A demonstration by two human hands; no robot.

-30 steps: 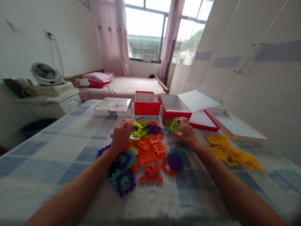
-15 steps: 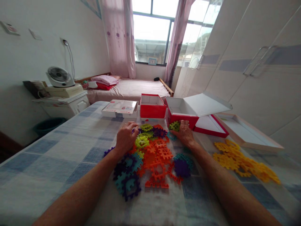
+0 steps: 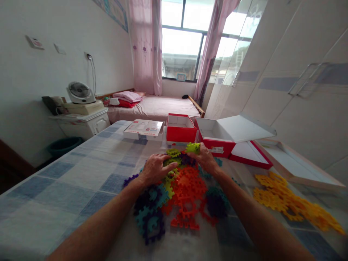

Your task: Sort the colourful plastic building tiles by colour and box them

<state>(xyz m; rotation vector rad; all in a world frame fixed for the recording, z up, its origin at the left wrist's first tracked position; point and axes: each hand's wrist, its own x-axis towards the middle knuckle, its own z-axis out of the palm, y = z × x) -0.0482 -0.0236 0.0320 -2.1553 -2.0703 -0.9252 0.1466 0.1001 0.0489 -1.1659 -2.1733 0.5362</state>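
Head view. The orange pieces (image 3: 187, 181), heaped on the checked tablecloth (image 3: 73, 203), serve as landmark. Beyond their far edge, the right hand (image 3: 204, 157) pinches a lime-green piece (image 3: 192, 147) between thumb and fingers, raised in front of the red box (image 3: 181, 134). At their far left, the left hand (image 3: 156, 168) arches palm down, thumb parted from forefinger, beside the loose lime-green pieces (image 3: 174, 153); whether it touches them cannot be told. Teal and purple pieces (image 3: 140, 216) lie to their near left, yellow pieces (image 3: 282, 197) well apart to their right.

Handling, as judged from appearance: each piece is probably light, stiff moulded plastic (the notched rims suggest interlocking parts), smooth-faced yet unlikely to slip, since the teeth give purchase. Breakage seems improbable, though thin teeth could bend. The best hold is a pinch across the rim; overlapping neighbours may catch, so a straight upward lift is preferable to a sideways drag.
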